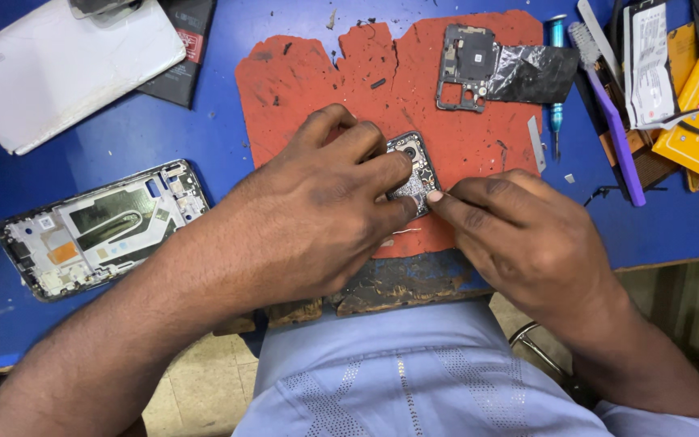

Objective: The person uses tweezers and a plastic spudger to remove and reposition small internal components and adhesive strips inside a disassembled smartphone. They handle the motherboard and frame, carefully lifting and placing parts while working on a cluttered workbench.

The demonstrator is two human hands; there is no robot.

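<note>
Far out from your left hand lies a stripped silver phone frame, rectangular and metallic, flat on the blue tabletop. Your left hand's fingers are curled and pinch the small dark camera circuit board, which rests on the worn, torn red rubber mat. Your right hand meets it, fingertip pressed on the board's lower edge. Beyond your right hand lie a grey metal shield plate and a purple-handled brush.
</note>
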